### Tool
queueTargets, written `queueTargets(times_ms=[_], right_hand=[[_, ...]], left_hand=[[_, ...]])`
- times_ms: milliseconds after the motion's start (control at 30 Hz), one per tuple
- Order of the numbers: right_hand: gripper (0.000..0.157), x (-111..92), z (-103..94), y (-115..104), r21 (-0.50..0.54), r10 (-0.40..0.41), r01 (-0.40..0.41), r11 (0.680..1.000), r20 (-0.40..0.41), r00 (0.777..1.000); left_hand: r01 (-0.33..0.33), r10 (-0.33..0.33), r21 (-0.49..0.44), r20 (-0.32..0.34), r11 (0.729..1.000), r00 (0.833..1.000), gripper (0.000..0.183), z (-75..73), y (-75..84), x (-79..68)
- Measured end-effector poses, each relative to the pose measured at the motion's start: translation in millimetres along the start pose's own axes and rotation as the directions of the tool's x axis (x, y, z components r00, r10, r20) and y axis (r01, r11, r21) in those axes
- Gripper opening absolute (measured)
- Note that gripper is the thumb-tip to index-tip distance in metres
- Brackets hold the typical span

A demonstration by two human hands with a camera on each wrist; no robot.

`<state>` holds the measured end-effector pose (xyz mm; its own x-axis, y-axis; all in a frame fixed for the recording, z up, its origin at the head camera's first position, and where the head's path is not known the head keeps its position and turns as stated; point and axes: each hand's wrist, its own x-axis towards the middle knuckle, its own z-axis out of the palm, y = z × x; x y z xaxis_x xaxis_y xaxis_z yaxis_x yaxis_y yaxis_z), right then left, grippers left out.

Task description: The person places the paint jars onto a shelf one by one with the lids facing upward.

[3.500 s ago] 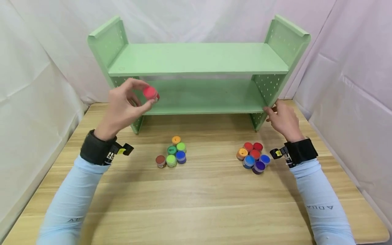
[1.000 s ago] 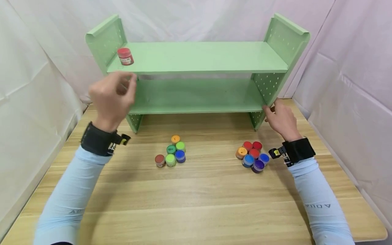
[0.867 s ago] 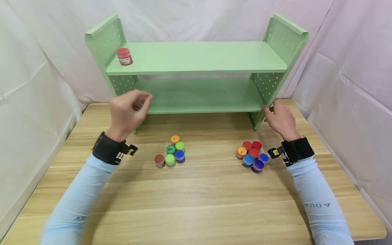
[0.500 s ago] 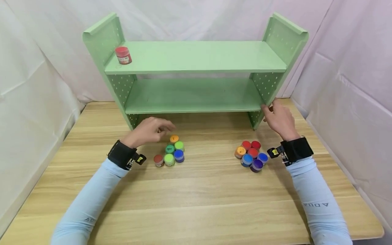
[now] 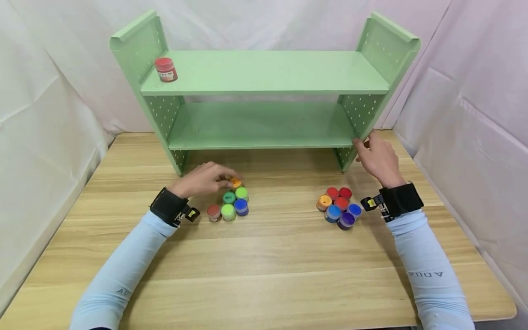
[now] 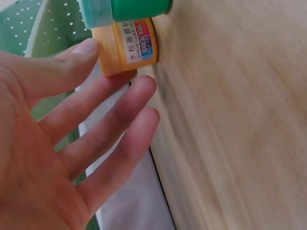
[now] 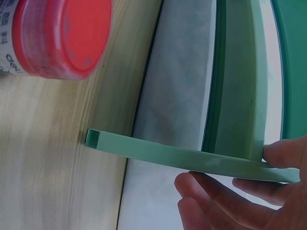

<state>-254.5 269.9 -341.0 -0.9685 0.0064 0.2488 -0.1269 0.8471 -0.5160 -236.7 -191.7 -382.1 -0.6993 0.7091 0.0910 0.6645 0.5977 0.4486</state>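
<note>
My left hand [image 5: 206,178] is at the back of the left group of paint jars, with thumb and forefinger on either side of an orange paint jar [image 5: 235,183]. In the left wrist view this orange paint jar [image 6: 125,47] stands beside a green one [image 6: 139,7], and my other fingers are spread. My right hand [image 5: 378,160] pinches the front edge of the green shelf's right side panel [image 7: 192,160], thumb inside and fingers outside. On the left end of the top board of the shelf [image 5: 268,73] stands a red paint jar [image 5: 166,69].
Green, light green, blue and brown jars [image 5: 214,213] make up the rest of the left group. To the right is a second group with red, orange, blue and purple jars [image 5: 345,220]. All stand on a wooden table [image 5: 264,266] with white cloth [image 5: 49,101] around it.
My left hand held a red jar before the shelf; that jar now stands on the top board. The hand has come down to the orange jar. My right hand has stayed on the side panel.
</note>
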Motion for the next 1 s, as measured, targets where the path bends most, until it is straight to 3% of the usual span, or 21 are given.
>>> queueTargets(times_ms=[267, 633, 1000], right_hand=[[0.056, -1.5, -0.7, -0.2, -0.01, -0.007, 0.007, 1.0, -0.005, 1.0], [0.056, -0.4, -0.5, -0.8, -0.008, -0.01, 0.01, 1.0, -0.009, 1.0], [0.056, -1.7, -1.4, -1.8, -0.011, -0.017, 0.017, 1.0, -0.014, 1.0]], left_hand=[[0.12, -0.112, 0.107, -0.081, 0.987, 0.99, 0.023, -1.4, -6.1, -0.1], [0.151, -0.131, 0.173, -0.123, 0.973, 0.984, 0.03, -1.3, -9.6, -1.4], [0.236, -0.204, 0.2, -0.165, 0.951, 0.965, 0.044, 5.9, -6.4, 1.0]])
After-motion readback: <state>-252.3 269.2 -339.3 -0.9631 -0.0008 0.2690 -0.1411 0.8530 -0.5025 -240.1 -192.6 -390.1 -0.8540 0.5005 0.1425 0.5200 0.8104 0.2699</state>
